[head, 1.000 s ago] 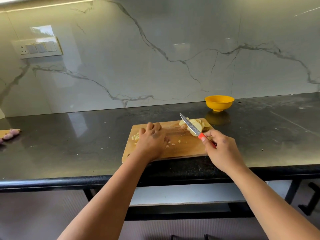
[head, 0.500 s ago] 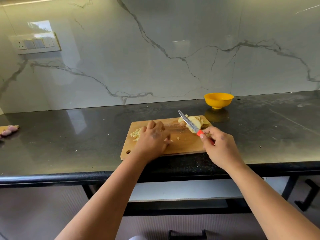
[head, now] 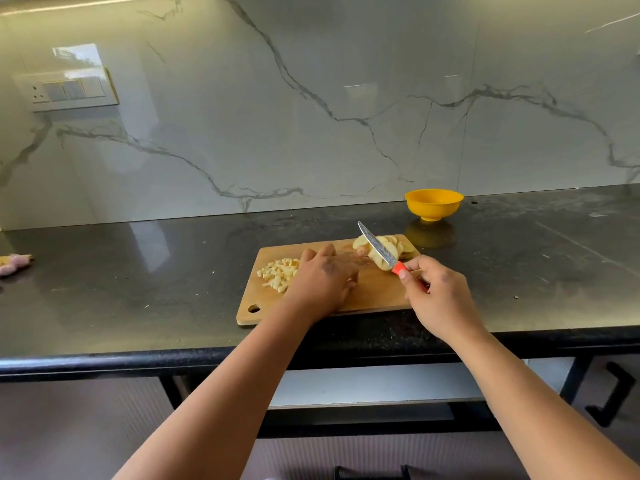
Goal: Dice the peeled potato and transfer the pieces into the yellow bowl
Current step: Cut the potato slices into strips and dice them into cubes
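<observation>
A wooden cutting board (head: 374, 296) lies on the dark counter. A pile of diced potato (head: 278, 273) sits on its left part. Uncut potato slices (head: 398, 244) lie fanned at its far right corner. My left hand (head: 325, 278) rests palm down on the middle of the board, between the pile and the slices, one fingertip reaching to the nearest slice. My right hand (head: 440, 296) grips the red handle of a knife (head: 377, 245); the blade is tilted, tip up, over the slices. The yellow bowl (head: 433, 202) stands behind the board's right end, its inside hidden.
The black counter (head: 156, 289) runs left and right, with a marble backsplash behind. Pinkish objects (head: 14, 263) lie at the far left edge. A switch panel (head: 65, 89) is on the wall. A drawer handle (head: 613, 393) shows under the counter at right.
My left hand has slid to the right off the diced pile, which now lies uncovered, and reaches toward the slices. The knife stays held over the slices.
</observation>
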`<state>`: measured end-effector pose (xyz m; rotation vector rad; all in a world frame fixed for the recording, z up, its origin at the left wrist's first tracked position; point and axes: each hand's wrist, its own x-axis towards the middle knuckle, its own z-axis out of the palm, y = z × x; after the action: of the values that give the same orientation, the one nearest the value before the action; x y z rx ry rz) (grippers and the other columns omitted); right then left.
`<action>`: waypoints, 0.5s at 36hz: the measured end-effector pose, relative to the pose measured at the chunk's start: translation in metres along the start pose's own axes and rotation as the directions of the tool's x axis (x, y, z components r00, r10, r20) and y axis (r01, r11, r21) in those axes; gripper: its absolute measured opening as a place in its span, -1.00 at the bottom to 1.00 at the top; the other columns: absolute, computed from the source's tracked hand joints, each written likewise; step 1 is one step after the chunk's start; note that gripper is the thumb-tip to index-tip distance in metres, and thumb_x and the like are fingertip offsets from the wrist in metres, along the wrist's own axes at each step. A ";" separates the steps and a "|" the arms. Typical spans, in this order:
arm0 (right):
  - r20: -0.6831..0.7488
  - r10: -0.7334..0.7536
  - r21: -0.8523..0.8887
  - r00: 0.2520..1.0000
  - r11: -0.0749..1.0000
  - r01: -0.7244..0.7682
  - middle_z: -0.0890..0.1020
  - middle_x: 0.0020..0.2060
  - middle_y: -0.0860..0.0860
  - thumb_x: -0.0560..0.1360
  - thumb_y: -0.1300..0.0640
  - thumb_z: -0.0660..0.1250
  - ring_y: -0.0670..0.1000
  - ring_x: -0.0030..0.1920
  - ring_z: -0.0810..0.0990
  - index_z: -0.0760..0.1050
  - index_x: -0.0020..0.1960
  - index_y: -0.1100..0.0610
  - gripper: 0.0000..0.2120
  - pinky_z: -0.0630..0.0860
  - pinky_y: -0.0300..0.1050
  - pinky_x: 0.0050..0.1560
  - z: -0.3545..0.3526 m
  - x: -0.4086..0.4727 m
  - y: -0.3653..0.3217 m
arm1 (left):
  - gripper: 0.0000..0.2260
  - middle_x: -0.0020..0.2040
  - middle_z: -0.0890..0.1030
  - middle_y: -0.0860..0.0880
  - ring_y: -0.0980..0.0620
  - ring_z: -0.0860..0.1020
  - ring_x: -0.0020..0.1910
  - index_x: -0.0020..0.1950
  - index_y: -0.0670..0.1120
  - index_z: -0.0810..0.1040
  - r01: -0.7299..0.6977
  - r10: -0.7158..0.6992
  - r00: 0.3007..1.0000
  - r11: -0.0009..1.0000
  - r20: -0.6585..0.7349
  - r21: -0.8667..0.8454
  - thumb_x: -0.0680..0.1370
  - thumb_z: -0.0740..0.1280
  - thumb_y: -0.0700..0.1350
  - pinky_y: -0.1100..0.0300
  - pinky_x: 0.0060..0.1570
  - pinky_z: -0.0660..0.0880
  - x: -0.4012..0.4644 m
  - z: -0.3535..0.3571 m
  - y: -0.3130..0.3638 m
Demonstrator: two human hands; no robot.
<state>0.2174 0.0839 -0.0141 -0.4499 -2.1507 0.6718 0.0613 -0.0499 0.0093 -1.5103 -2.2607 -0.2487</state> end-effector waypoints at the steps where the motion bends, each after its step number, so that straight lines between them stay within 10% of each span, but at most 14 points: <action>1: -0.003 -0.001 -0.001 1.000 1.000 0.001 0.59 -0.37 -0.08 0.58 0.05 0.30 -0.04 -0.34 0.58 0.57 0.02 0.08 -0.87 0.57 -0.03 -0.33 0.000 0.000 0.000 | -0.84 0.09 0.60 0.13 0.04 0.35 0.15 0.03 0.06 0.59 0.007 -0.006 1.000 0.999 -0.024 0.032 0.64 0.21 0.00 0.13 0.04 0.12 -0.002 0.000 -0.001; 13: -0.148 0.258 0.257 0.955 0.942 -0.215 0.62 -0.36 -0.03 0.60 0.05 0.27 0.01 -0.31 0.57 0.56 0.02 0.05 -0.88 0.49 -0.12 -0.32 0.001 0.008 0.009 | -0.56 0.23 0.56 0.02 -0.06 0.36 0.26 0.39 0.02 0.40 0.264 -0.271 0.960 0.960 -0.067 -0.095 0.53 0.19 -0.29 0.02 0.21 0.30 0.009 -0.010 0.003; 18: -0.100 0.381 0.408 0.919 0.858 -0.311 0.62 -0.33 0.04 0.61 0.03 0.27 0.00 -0.36 0.53 0.56 0.07 0.08 -0.84 0.47 -0.10 -0.38 -0.002 0.011 0.011 | -0.45 0.48 0.36 0.04 -0.08 0.21 0.46 0.52 0.09 0.27 0.166 -0.145 0.975 0.979 0.168 -0.120 0.57 0.28 0.20 -0.13 0.36 0.22 0.042 -0.005 0.026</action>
<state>0.2132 0.0987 -0.0135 -0.6633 -1.7234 1.1863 0.0725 -0.0064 0.0293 -1.4650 -2.5388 -0.3421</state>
